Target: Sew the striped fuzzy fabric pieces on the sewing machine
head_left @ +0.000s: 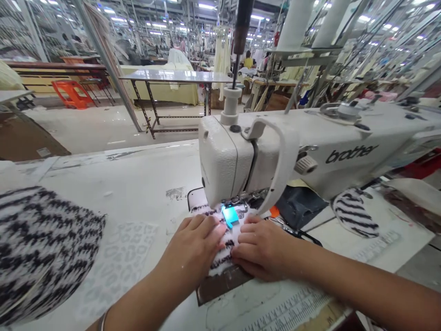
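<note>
A piece of furry black-and-white striped fabric (223, 264) lies under the needle area of a white sewing machine (223, 161). My left hand (196, 243) presses on its left side, fingers bent and close together on the fabric. At the right edge my right hand (260, 246) has its fingers curled onto the same fabric, the thumb side low near the front. A bright cyan-lit patch (230, 215) shows between the hands below the machine head. The needle and presser foot are mostly hidden.
A larger striped furry piece (44, 253) lies at the left, beside a leopard-print sheet (119, 257). Right of the machine head are dark fabric (299, 204) and a small striped oval piece (354, 212). Printed ruler scales (289, 310) run along the front. Thread cones (296, 23) stand above.
</note>
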Available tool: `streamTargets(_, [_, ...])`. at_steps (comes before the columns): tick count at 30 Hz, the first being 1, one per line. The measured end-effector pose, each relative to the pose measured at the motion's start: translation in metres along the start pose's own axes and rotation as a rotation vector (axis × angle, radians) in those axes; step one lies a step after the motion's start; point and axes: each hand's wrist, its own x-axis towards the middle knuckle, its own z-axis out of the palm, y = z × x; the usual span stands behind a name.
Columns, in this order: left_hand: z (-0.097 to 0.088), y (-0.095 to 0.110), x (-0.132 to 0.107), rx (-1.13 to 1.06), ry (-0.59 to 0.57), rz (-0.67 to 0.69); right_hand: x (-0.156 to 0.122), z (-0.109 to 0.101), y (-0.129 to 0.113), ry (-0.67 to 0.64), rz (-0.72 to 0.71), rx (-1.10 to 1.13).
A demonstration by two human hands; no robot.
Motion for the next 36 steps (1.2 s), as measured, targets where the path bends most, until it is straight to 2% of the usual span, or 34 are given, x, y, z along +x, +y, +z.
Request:
streamTargets(5, [-0.003,-0.008,0.004,-0.015,0.016,0.012,0.004,0.003,0.004,-0.030,0.027,-0.012])
streamTargets(13, [0.005,-0.020,0.005,-0.030,0.169,0.035,0.007,0.006,0.006,-0.051,0.126,-0.041])
streamTargets(21, [0.000,-0.033,0.015,0.040,0.119,-0.045,0.008,0.014,0.006,0.073,0.229,-0.157])
streamTargets(28, [0.002,-0.043,0.022,0.142,0.166,-0.076,0.007,0.012,0.005,0.065,0.244,-0.167])
streamTargets(36, [0.005,-0.043,0.025,0.127,0.227,-0.139,0.007,0.013,0.005,0.043,0.253,-0.152])
